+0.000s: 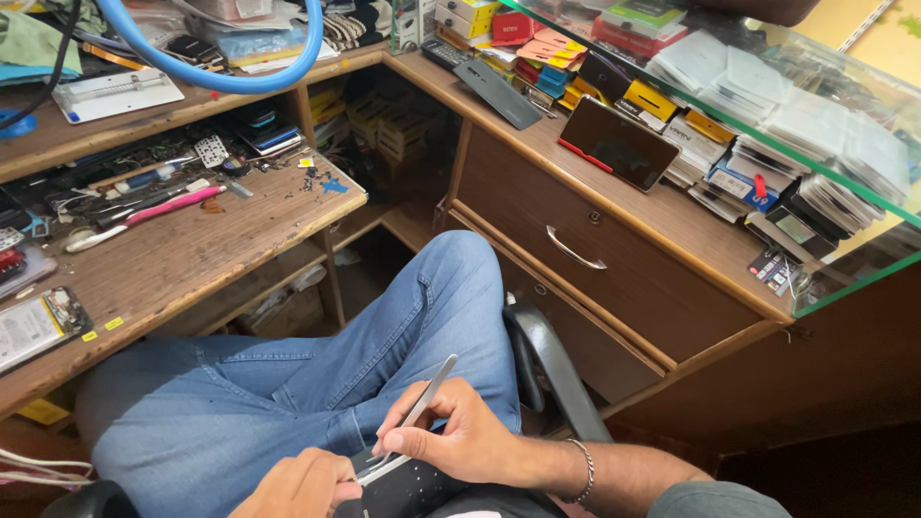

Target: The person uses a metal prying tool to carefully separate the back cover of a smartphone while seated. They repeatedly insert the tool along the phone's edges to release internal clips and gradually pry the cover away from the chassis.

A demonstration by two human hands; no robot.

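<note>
Metal tweezers (422, 408) are pinched in the right hand (459, 443) above the phone (403, 484); the phone is steadied on the lap by the left hand (297, 489).

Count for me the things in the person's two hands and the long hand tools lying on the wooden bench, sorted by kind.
Slim metal tweezers, held in the right hand: 1
Dark flat perforated phone-like part, steadied by the left hand: 1
Pink-handled tool on the wooden bench: 1
White-handled tool: 1
Total: 4
</note>
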